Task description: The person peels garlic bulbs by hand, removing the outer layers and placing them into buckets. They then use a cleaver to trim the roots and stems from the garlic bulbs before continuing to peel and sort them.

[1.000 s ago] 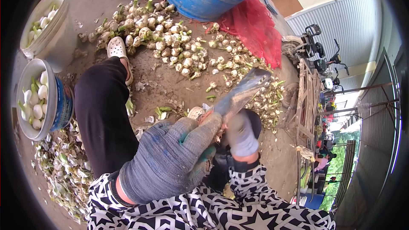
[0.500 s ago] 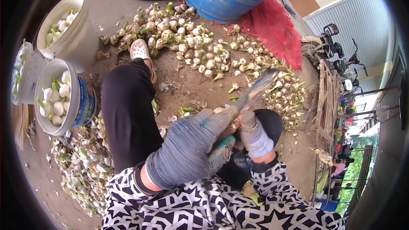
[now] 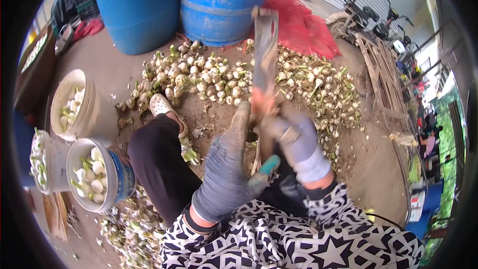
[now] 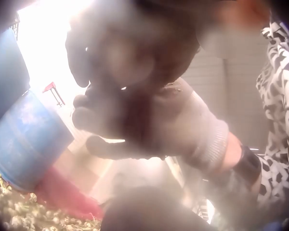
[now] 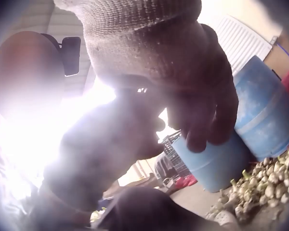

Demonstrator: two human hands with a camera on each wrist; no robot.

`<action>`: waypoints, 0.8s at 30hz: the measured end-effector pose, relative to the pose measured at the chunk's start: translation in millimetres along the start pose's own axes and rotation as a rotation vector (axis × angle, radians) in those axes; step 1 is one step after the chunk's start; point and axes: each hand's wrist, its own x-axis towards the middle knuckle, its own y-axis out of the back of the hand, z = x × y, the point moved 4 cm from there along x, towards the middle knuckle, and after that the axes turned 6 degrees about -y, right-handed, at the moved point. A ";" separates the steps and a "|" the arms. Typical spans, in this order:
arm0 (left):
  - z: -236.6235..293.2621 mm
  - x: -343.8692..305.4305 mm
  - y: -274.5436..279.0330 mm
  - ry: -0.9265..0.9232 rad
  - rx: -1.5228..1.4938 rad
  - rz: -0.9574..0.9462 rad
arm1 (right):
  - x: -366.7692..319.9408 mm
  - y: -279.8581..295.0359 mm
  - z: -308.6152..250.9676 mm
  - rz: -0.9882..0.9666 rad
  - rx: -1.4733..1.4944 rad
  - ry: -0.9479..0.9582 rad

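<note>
A long metal blade (image 3: 265, 55) stands nearly upright between the hands in the head view, with a slot near its top and a reddish part (image 3: 263, 100) low on it. My gloved right hand (image 3: 298, 142), blurred, grips around that reddish part. Close on its left, my gloved left hand (image 3: 224, 174) has its fingers fairly straight and its teal-tipped thumb apart. Whether the left fingers touch the blade is unclear. Both wrist views are hazy: the right hand (image 4: 183, 122) shows in the left one, the dark left hand (image 5: 101, 144) in the right one.
Garlic bulbs (image 3: 204, 77) lie heaped on the ground ahead, before two blue barrels (image 3: 224, 5) and red netting (image 3: 298, 25). Buckets of cleaned bulbs stand at left, the nearest a white-rimmed bucket (image 3: 113, 169), beside peelings (image 3: 132, 229). A wooden frame (image 3: 386, 77) stands at right.
The blade has swung from slanting right to nearly upright. My left hand has loosened from a curled pose, its fingers and thumb now apart. The head view has shifted, showing more of the barrels.
</note>
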 end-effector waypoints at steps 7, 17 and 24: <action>-45.1 -5.3 47.3 0.375 -0.186 0.213 | 32.9 141.6 18.8 0.276 0.165 0.095; -182.5 11.9 3.9 0.589 -0.159 0.280 | -4.6 223.2 425.2 0.517 -0.847 -0.789; -352.4 -20.9 -40.1 0.767 -0.006 0.065 | 61.1 257.7 447.9 0.420 -0.958 -1.104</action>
